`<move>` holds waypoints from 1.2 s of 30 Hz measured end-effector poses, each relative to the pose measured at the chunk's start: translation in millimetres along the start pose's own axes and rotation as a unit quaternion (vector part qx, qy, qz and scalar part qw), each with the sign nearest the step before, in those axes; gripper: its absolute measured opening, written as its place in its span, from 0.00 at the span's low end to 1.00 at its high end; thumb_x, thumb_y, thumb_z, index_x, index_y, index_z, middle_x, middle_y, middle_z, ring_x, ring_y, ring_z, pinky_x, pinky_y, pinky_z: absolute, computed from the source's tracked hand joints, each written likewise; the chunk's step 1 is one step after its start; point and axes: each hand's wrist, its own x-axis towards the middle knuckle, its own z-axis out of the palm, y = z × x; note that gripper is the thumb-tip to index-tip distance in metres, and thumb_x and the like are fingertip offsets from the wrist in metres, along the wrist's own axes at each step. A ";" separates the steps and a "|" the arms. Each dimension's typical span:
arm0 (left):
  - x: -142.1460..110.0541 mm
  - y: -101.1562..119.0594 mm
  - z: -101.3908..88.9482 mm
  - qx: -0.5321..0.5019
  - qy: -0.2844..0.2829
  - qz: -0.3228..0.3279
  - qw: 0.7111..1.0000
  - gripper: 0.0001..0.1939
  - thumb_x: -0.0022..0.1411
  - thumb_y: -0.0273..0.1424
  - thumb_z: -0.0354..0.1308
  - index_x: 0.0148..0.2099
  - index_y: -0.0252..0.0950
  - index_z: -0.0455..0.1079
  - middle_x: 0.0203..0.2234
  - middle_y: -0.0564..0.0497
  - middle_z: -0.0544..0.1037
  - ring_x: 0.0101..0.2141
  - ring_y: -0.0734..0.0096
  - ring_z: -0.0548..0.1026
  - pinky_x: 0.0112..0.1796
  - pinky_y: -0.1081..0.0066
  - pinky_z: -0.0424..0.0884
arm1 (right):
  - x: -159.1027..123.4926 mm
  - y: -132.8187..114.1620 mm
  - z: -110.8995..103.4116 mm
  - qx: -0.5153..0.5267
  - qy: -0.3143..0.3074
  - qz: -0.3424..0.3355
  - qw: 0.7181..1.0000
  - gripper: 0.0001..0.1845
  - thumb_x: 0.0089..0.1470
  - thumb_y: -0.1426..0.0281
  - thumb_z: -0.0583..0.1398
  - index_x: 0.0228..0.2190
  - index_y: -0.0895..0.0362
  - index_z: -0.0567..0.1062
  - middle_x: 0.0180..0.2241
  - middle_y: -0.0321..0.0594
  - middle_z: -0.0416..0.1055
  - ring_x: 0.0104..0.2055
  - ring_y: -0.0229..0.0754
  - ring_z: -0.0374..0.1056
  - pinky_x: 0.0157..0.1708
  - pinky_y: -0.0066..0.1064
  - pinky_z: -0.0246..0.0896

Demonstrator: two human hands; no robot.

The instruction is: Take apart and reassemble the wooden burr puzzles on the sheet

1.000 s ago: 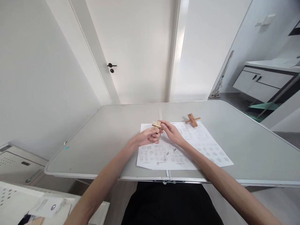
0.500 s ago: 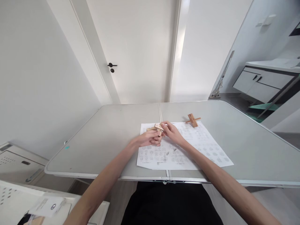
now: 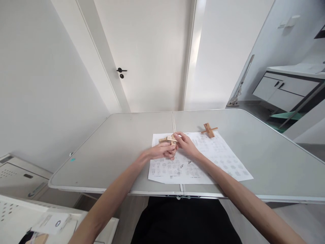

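Blocks (image 3: 169, 138), pale wood, squared, darker wooden cross (image 3: 209, 130)

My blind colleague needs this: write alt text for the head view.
A person's left hand and right hand hold light wooden pieces over a printed sheet on a gray folding table. A darker cross-shaped wooden piece lies at the sheet's far right corner; a white door stands beyond.

Held wooden pieces (image 3: 169, 138), printed sheet (image 3: 203, 167), table (image 3: 101, 152)
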 end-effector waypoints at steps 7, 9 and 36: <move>0.7 1.4 -0.2 -0.037 0.019 0.035 0.998 0.11 0.71 0.38 0.57 0.46 0.34 0.69 0.27 0.58 0.56 0.23 0.79 0.54 0.36 0.67 0.67 | -1.3 0.2 -4.0 -0.028 0.030 -0.031 0.999 0.29 0.63 0.40 0.51 0.40 0.52 0.72 0.22 0.31 0.64 0.24 0.40 0.60 0.28 0.32 0.60; 1.6 2.1 -4.2 -0.062 0.058 0.063 0.994 0.14 0.71 0.39 0.58 0.49 0.33 0.69 0.27 0.58 0.57 0.23 0.80 0.54 0.34 0.70 0.65 | -0.4 3.0 -7.2 -0.062 0.056 -0.048 0.995 0.30 0.65 0.40 0.48 0.41 0.52 0.73 0.24 0.33 0.66 0.26 0.41 0.62 0.31 0.33 0.62; 15.8 -19.6 -30.5 0.068 0.257 0.159 0.951 0.20 0.71 0.50 0.52 0.47 0.36 0.62 0.26 0.53 0.72 0.28 0.72 0.69 0.34 0.69 0.62 | 3.8 35.1 -18.3 -0.447 -0.038 -0.191 0.873 0.13 0.65 0.67 0.59 0.50 0.53 0.75 0.45 0.48 0.71 0.50 0.52 0.68 0.50 0.43 0.67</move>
